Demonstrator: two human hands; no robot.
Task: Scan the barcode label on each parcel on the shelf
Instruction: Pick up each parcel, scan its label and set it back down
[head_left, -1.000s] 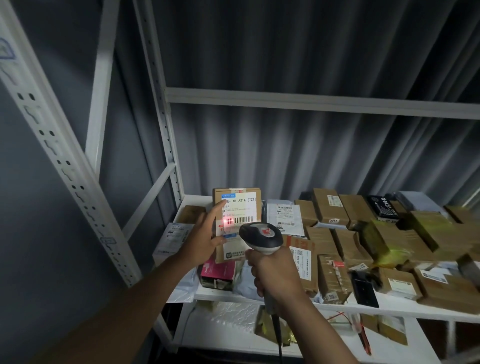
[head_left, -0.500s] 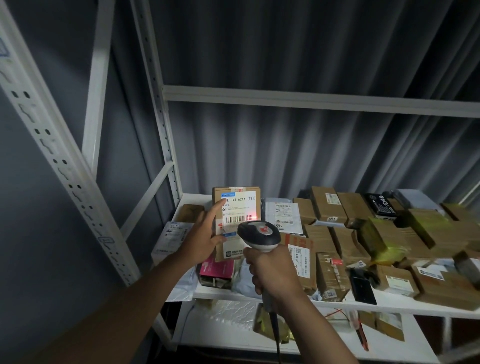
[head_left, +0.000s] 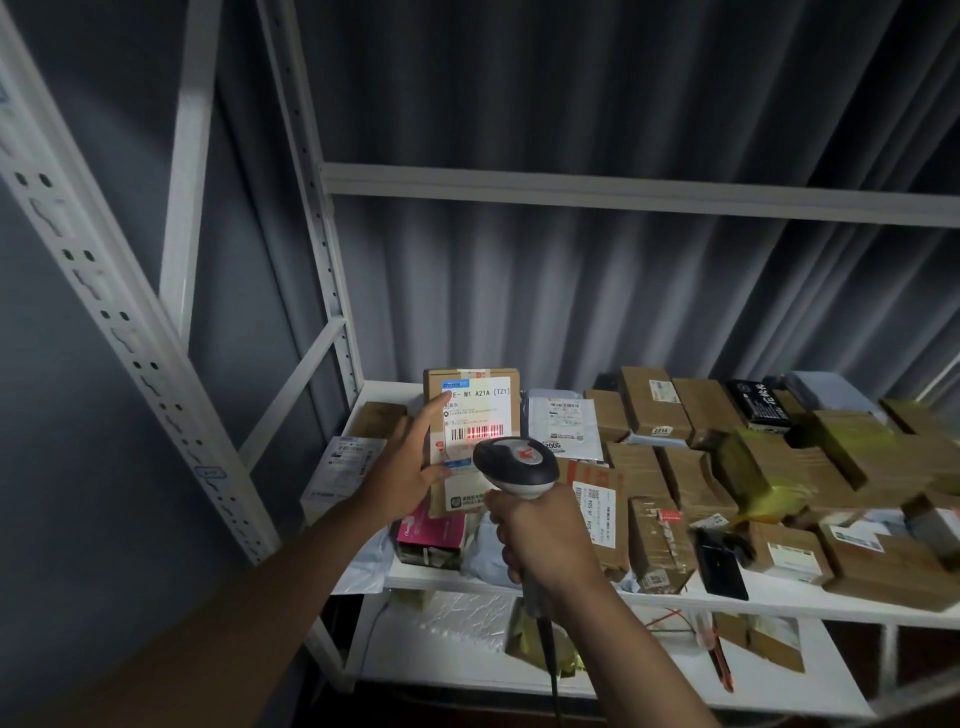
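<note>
Head camera (wide-angle) looks down, near shelf (head_left: 545, 587).

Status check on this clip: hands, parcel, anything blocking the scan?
Left hand holds upright parcel. Right hand grips scanner. Red beam on barcode label. Nothing blocking.
</note>
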